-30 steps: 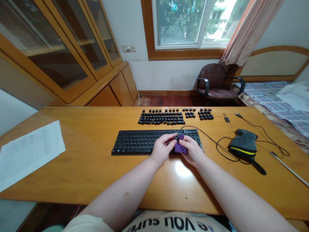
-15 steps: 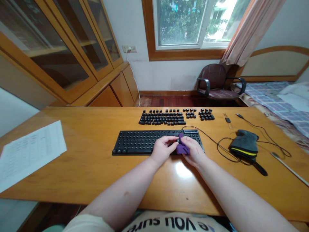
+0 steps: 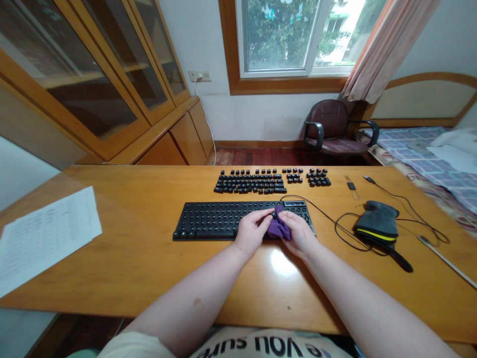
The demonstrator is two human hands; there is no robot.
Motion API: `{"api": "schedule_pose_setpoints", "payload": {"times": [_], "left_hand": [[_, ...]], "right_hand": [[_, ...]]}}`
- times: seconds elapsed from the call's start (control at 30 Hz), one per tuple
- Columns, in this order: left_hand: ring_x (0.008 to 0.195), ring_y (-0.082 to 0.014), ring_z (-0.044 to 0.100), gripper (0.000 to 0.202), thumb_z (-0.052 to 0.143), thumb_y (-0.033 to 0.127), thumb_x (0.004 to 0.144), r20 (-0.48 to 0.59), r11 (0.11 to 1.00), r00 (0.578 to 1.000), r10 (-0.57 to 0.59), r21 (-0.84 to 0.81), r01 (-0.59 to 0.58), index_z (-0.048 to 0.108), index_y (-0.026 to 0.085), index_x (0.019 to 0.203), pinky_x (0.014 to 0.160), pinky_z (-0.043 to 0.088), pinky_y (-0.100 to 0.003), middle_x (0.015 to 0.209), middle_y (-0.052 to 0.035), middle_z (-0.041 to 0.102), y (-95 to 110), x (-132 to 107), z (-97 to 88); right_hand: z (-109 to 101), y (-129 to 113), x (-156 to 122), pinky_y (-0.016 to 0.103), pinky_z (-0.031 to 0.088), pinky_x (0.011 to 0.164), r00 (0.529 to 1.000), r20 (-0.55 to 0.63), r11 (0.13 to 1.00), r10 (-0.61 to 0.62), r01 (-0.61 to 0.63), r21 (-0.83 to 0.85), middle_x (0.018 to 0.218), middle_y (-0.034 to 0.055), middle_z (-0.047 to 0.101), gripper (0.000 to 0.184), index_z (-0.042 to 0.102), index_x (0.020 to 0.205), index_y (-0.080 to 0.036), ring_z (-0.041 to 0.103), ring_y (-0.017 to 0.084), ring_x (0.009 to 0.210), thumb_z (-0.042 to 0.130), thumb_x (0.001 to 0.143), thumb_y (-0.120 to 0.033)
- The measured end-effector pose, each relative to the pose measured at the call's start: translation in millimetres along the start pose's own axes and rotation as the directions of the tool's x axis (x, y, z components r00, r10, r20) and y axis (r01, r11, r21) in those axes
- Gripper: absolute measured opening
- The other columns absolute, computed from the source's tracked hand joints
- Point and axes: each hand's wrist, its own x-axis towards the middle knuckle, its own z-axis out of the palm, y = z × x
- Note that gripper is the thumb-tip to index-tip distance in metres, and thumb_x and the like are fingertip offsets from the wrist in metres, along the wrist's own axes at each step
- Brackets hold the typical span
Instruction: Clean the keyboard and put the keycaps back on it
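Note:
Over the right half of a black keyboard (image 3: 212, 219) my two hands meet. My left hand (image 3: 254, 228) pinches a small black keycap (image 3: 274, 215) between thumb and fingers. In my right hand (image 3: 297, 231) is a bunched purple cloth (image 3: 279, 228), closed in the fingers and pressed against the keycap. Most of the keyboard's keys are off and its small switch posts show; a few keys stay along the front left row. Behind it, loose black keycaps (image 3: 249, 183) lie in rows set out like a keyboard.
To the right are a grey brush glove (image 3: 377, 219) with a yellow edge, a coiled black cable (image 3: 337, 231), a small keycap puller (image 3: 351, 186) and a white stick (image 3: 447, 261). Printed papers (image 3: 50, 238) lie on the desk's left. A chair (image 3: 331, 124) stands beyond the desk.
The purple cloth has shifted and folded differently around the keycap, its lower part moving slightly left. Both hands stay in nearly the same place.

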Motion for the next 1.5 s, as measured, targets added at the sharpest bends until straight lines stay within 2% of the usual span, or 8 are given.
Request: {"api": "schedule_pose_setpoints", "payload": {"times": [0.13, 0.37, 0.47, 0.7, 0.87, 1.1, 1.3, 1.5], "left_hand": [[0.092, -0.0177, 0.062, 0.021, 0.064, 0.023, 0.076, -0.050, 0.999, 0.998, 0.036, 0.018, -0.035, 0.071, 0.022, 0.096, 0.087, 0.050, -0.034, 0.098, -0.0059, 0.068, -1.1, 1.1, -0.9], [0.088, -0.0181, 0.065, 0.028, 0.068, 0.020, 0.070, -0.038, 0.976, 0.994, -0.105, -0.195, 0.095, 0.067, 0.016, 0.098, 0.086, 0.052, -0.034, 0.096, -0.0083, 0.070, -0.2, -0.1, 2.3], [0.086, -0.0184, 0.067, 0.024, 0.067, 0.020, 0.070, -0.024, 0.959, 0.989, -0.146, -0.250, 0.135, 0.067, 0.014, 0.093, 0.083, 0.053, -0.034, 0.094, -0.0091, 0.071, -0.8, -0.9, 3.8], [0.094, -0.0207, 0.065, 0.021, 0.067, 0.020, 0.070, 0.029, 0.996, 0.999, -0.014, -0.082, 0.016, 0.072, 0.017, 0.091, 0.092, 0.049, -0.036, 0.095, -0.0080, 0.071, -4.1, -2.3, 0.0], [0.096, -0.0195, 0.065, 0.025, 0.060, 0.021, 0.077, 0.060, 0.989, 0.997, -0.056, -0.132, 0.064, 0.070, 0.019, 0.099, 0.092, 0.049, -0.035, 0.102, -0.0066, 0.070, -4.1, -0.2, -2.2], [0.100, -0.0213, 0.064, 0.025, 0.064, 0.020, 0.073, 0.034, 0.999, 0.999, -0.013, -0.049, 0.015, 0.071, 0.020, 0.097, 0.097, 0.046, -0.038, 0.100, -0.0064, 0.071, -4.0, -2.9, -0.7], [0.098, -0.0201, 0.062, 0.027, 0.070, 0.023, 0.070, 0.023, 0.996, 0.999, 0.022, -0.089, -0.020, 0.071, 0.021, 0.097, 0.091, 0.049, -0.036, 0.104, -0.0074, 0.067, -2.5, 1.9, -3.7], [0.086, -0.0176, 0.063, 0.028, 0.073, 0.020, 0.065, 0.018, 0.957, 0.992, -0.126, -0.260, 0.126, 0.069, 0.018, 0.094, 0.085, 0.050, -0.035, 0.091, -0.0053, 0.068, -1.5, 2.6, -0.4]], "right_hand": [[-1.9, 2.0, 1.0, 0.026, 0.043, 0.055, 0.996, -0.018, 0.995, -0.084, 0.083, -0.049, 0.057, -0.0023, 0.062, 0.024, 0.058, 0.062, -0.019, 0.053, 0.012, 0.052, 0.079, 0.057, -0.031], [-3.6, 0.1, -1.3, 0.024, 0.042, 0.055, 0.995, -0.007, 0.990, -0.096, 0.095, -0.106, 0.059, -0.0022, 0.063, 0.020, 0.063, 0.061, -0.018, 0.053, 0.010, 0.053, 0.079, 0.057, -0.030], [-3.7, 0.3, -0.9, 0.023, 0.042, 0.056, 0.995, 0.004, 0.991, -0.097, 0.097, -0.094, 0.060, -0.0022, 0.063, 0.020, 0.063, 0.062, -0.018, 0.054, 0.010, 0.055, 0.078, 0.058, -0.030], [-2.6, -3.4, -0.9, 0.023, 0.041, 0.052, 0.996, -0.017, 0.994, -0.086, 0.085, -0.071, 0.058, -0.0018, 0.062, 0.024, 0.061, 0.061, -0.017, 0.052, 0.009, 0.051, 0.079, 0.056, -0.032], [-1.5, -1.2, -2.9, 0.023, 0.040, 0.051, 0.999, 0.024, 0.996, -0.044, 0.046, -0.075, 0.054, -0.0037, 0.061, 0.031, 0.055, 0.058, -0.018, 0.052, 0.010, 0.049, 0.083, 0.047, -0.024], [-0.8, -4.0, -4.2, 0.020, 0.031, 0.045, 0.998, 0.022, 0.998, -0.050, 0.051, -0.048, 0.049, -0.0051, 0.053, 0.029, 0.054, 0.056, -0.016, 0.042, 0.006, 0.045, 0.078, 0.059, -0.033], [-0.7, -2.6, -2.1, 0.022, 0.041, 0.055, 0.997, 0.052, 0.999, -0.049, 0.049, -0.016, 0.059, -0.0021, 0.062, 0.023, 0.059, 0.062, -0.017, 0.053, 0.010, 0.053, 0.079, 0.059, -0.028], [-2.1, -4.1, -2.2, 0.023, 0.042, 0.056, 0.996, 0.086, 1.000, 0.011, -0.010, -0.014, 0.060, -0.0009, 0.064, 0.021, 0.062, 0.064, -0.016, 0.055, 0.011, 0.054, 0.079, 0.057, -0.027]]}}
